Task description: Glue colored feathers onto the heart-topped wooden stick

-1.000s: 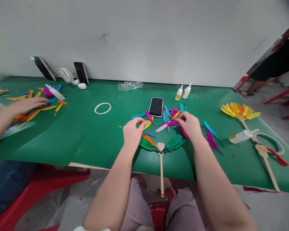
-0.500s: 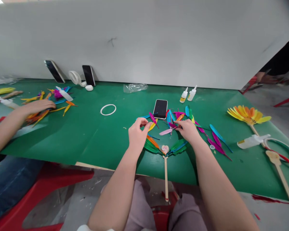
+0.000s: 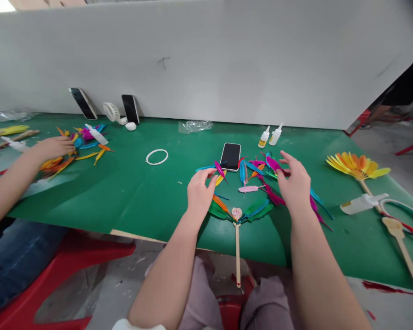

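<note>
My left hand [image 3: 200, 192] rests low over the table with fingers curled and thumb near the index finger. Beside its fingertips lie a dark pink feather [image 3: 220, 170], a blue feather and a yellow feather [image 3: 221, 177]; whether it grips any is hard to see. Raised to the right, my right hand [image 3: 295, 183] pinches a magenta feather [image 3: 272, 163] between thumb and fingers. Between my forearms lies a wooden-handled fan [image 3: 237, 252], with green, orange and blue feathers spread from its top and a glittery heart [image 3: 237, 213] at the centre.
Loose feathers surround a phone [image 3: 231, 156]. Two small glue bottles [image 3: 264, 137] stand behind. On the right are a yellow feather fan [image 3: 358, 166], a lying glue bottle [image 3: 361, 204] and a wooden handle. A white ring [image 3: 157, 156] lies left; a co-worker's hand [image 3: 55, 147] touches feathers farther left.
My right hand has moved right and up from the loose feathers, with a magenta feather in its fingers. A pale pink feather there has turned. My left hand has hardly moved.
</note>
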`<move>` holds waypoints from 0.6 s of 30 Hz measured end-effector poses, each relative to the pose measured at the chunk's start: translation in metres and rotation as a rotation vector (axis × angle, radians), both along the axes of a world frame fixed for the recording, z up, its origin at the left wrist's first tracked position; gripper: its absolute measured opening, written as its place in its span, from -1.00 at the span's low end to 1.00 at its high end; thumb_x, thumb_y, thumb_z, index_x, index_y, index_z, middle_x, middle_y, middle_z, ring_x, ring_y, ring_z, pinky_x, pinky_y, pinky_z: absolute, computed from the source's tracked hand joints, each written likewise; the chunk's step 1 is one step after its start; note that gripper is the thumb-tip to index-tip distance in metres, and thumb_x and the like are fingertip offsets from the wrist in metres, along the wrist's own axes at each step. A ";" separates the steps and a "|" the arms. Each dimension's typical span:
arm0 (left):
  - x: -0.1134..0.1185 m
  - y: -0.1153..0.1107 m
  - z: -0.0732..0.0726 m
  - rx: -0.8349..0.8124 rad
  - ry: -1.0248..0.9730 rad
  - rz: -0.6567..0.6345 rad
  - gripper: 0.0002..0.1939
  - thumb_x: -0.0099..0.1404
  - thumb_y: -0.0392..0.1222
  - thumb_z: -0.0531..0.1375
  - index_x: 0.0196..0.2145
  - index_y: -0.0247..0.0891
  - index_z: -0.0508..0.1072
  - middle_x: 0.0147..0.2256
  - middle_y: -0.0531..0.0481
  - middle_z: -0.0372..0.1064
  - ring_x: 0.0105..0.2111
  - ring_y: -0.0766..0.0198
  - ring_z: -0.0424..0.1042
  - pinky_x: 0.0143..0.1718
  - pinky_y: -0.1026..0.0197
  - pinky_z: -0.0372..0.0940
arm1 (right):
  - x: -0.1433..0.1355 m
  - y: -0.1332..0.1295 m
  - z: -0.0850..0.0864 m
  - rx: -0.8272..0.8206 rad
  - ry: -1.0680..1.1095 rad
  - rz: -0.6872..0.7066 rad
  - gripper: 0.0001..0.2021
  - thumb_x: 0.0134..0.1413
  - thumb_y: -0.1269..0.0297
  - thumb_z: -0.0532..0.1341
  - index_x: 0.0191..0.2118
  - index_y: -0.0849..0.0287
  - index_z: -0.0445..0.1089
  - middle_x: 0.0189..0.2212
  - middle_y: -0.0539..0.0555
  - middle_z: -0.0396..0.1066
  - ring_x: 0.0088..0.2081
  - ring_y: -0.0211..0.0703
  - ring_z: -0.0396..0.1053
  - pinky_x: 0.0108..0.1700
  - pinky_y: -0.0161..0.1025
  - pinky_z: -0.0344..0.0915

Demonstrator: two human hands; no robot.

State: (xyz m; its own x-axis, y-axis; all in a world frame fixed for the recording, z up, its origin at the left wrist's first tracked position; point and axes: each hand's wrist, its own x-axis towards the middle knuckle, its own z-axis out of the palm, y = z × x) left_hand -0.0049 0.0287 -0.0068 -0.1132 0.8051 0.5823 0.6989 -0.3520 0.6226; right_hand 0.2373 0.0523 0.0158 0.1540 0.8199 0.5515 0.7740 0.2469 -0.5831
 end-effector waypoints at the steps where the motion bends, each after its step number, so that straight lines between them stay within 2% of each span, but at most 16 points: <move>1: 0.001 -0.001 0.000 0.028 0.033 0.003 -0.86 0.22 -0.28 0.14 -0.23 -0.26 0.41 -0.29 -0.04 0.43 -0.28 0.27 0.39 -0.22 0.19 0.30 | -0.001 -0.002 0.002 0.063 -0.007 -0.034 -0.55 0.00 0.43 0.07 0.07 0.09 0.24 -0.17 0.12 0.37 -0.27 -0.17 0.36 -0.11 -0.08 0.31; 3: 0.004 -0.003 0.001 0.116 0.116 0.011 -0.86 0.24 -0.28 0.12 -0.24 -0.27 0.43 -0.29 -0.06 0.44 -0.26 0.26 0.39 -0.19 0.17 0.29 | -0.006 -0.007 0.008 0.115 0.025 -0.033 -0.59 0.02 0.42 0.07 0.03 0.10 0.28 -0.21 0.10 0.38 -0.27 -0.18 0.36 -0.12 -0.11 0.32; 4: 0.006 -0.004 0.001 0.164 0.166 0.004 -0.85 0.24 -0.27 0.12 -0.23 -0.27 0.43 -0.29 -0.07 0.44 -0.25 0.25 0.38 -0.18 0.16 0.28 | -0.010 -0.010 0.011 0.090 0.063 0.015 -0.60 0.02 0.42 0.07 0.03 0.11 0.28 -0.23 0.09 0.39 -0.29 -0.20 0.36 -0.14 -0.13 0.33; 8: 0.022 -0.013 0.004 0.262 0.381 -0.134 -0.71 0.24 -0.21 0.14 -0.07 -0.29 0.39 -0.18 -0.14 0.41 -0.17 0.17 0.35 -0.17 0.12 0.26 | -0.036 -0.025 0.020 -0.166 0.179 0.353 -0.66 -0.01 0.44 0.11 -0.06 0.10 0.31 -0.22 0.06 0.39 -0.30 -0.24 0.39 -0.19 -0.18 0.36; 10: 0.029 -0.018 0.005 0.293 0.435 -0.206 -0.68 0.23 -0.19 0.15 -0.06 -0.31 0.38 -0.19 -0.15 0.41 -0.19 0.16 0.35 -0.20 0.13 0.27 | -0.049 -0.033 0.023 -0.246 0.242 0.439 -0.73 -0.02 0.44 0.12 -0.14 0.12 0.31 -0.21 0.06 0.38 -0.30 -0.24 0.39 -0.23 -0.21 0.37; 15: 0.037 -0.023 0.001 0.355 0.327 -0.215 -0.84 0.23 -0.30 0.13 -0.22 -0.32 0.44 -0.34 -0.09 0.45 -0.32 0.25 0.36 -0.30 0.20 0.27 | -0.064 -0.044 0.028 -0.330 0.422 0.565 -0.81 0.00 0.38 0.14 -0.21 0.10 0.26 -0.26 0.02 0.35 -0.34 -0.27 0.39 -0.24 -0.22 0.39; 18: 0.035 -0.021 0.000 0.258 0.119 -0.205 -0.87 0.23 -0.30 0.13 -0.25 -0.27 0.44 -0.35 -0.05 0.44 -0.33 0.28 0.39 -0.28 0.22 0.29 | -0.061 -0.046 0.031 -0.347 0.522 0.580 -0.77 -0.01 0.27 0.19 -0.17 0.07 0.26 -0.24 0.02 0.33 -0.36 -0.27 0.38 -0.26 -0.20 0.40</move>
